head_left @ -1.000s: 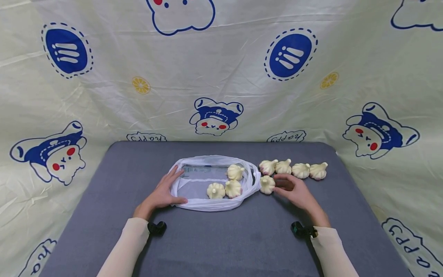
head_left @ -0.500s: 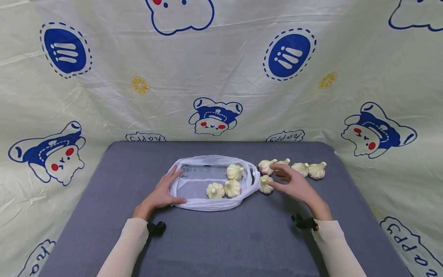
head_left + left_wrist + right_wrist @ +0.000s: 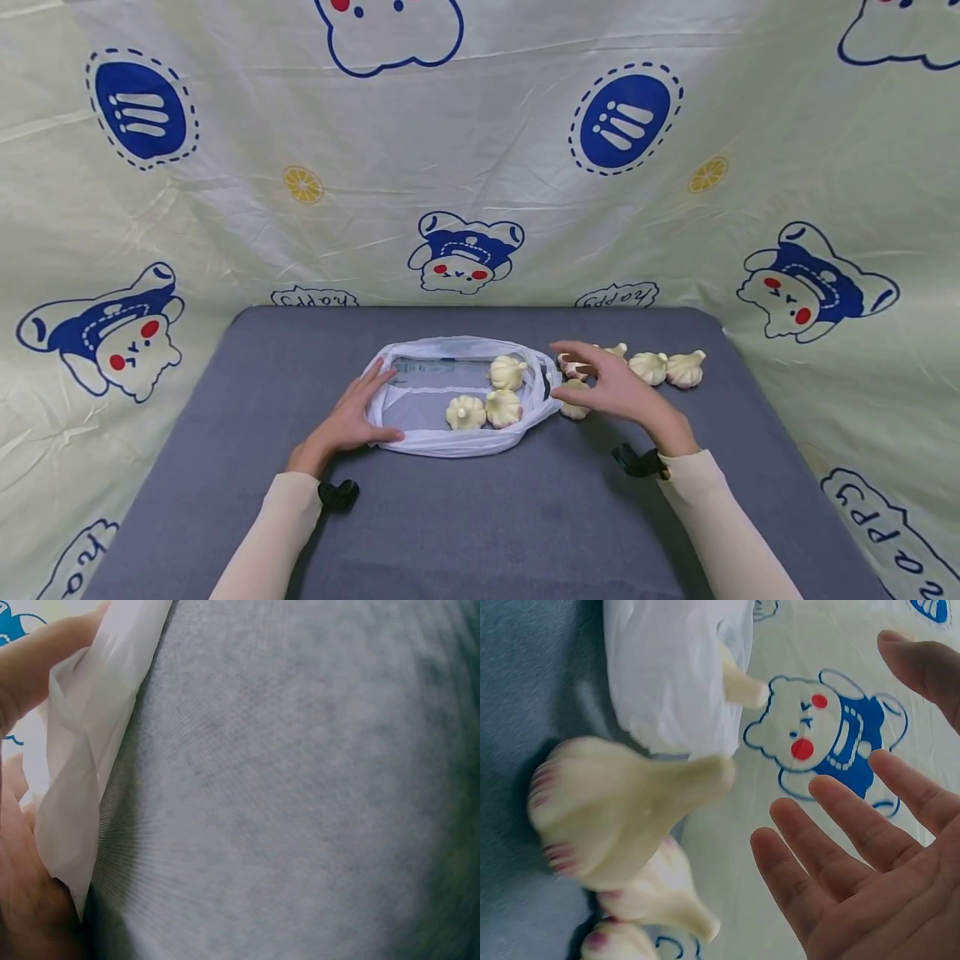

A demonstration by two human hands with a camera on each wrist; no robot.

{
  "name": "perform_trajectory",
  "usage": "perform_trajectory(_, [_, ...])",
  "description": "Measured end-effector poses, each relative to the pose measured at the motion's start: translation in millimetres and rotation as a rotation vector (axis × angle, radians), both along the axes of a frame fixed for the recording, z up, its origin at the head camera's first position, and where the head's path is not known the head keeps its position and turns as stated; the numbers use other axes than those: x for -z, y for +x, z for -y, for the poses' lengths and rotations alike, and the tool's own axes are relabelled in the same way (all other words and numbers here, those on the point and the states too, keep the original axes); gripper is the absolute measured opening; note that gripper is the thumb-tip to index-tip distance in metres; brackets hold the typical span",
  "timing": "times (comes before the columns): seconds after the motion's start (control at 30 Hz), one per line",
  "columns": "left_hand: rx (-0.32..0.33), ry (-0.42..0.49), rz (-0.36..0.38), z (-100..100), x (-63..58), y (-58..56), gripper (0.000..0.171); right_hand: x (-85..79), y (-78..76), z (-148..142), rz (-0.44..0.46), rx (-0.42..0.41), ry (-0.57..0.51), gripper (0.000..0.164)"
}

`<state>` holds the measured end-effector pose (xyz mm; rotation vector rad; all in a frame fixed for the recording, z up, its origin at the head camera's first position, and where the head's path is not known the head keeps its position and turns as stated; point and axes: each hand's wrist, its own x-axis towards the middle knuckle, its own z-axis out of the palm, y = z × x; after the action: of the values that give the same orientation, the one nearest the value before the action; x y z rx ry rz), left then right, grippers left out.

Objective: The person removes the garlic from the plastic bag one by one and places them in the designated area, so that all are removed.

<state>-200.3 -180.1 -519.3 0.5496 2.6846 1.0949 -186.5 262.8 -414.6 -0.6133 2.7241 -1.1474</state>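
A white plastic bag (image 3: 450, 446) lies spread on the table, its mouth open upward in the head view. Three garlic bulbs sit inside, among them one at the front (image 3: 466, 412). My left hand (image 3: 354, 417) rests spread at the bag's left end, fingers and thumb lying over the rim; in the left wrist view the white plastic (image 3: 97, 712) hangs beside the thumb. My right hand (image 3: 611, 383) hovers at the bag's right end, holding nothing, fingers apart. It partly hides two bulbs, including the nearer garlic bulb (image 3: 573, 411). The right wrist view shows a large garlic bulb (image 3: 607, 810) beside the bag.
More garlic bulbs stand in a row to the right, ending with the outermost bulb (image 3: 685, 370). The grey table (image 3: 480, 525) ends at its far edge against a printed curtain (image 3: 480, 125). Black wrist cameras sit on both wrists.
My right hand has left the near bulb's side, lifted, and moved left over the bulbs to the bag's edge. The left hand and the bag stay in place.
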Motion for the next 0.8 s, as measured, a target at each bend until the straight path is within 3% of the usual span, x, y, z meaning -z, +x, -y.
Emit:
perform_trajectory(0.43, [-0.009,-0.008,0.026,0,-1.2,0.5,0.107,-14.6,-12.7,44,-0.023,-0.194,0.131,0.080])
perform_trajectory(0.8, [-0.001,-0.010,-0.026,0,3.7,-0.5,0.107,-16.6,-20.2,84,0.065,-0.317,0.204,0.081])
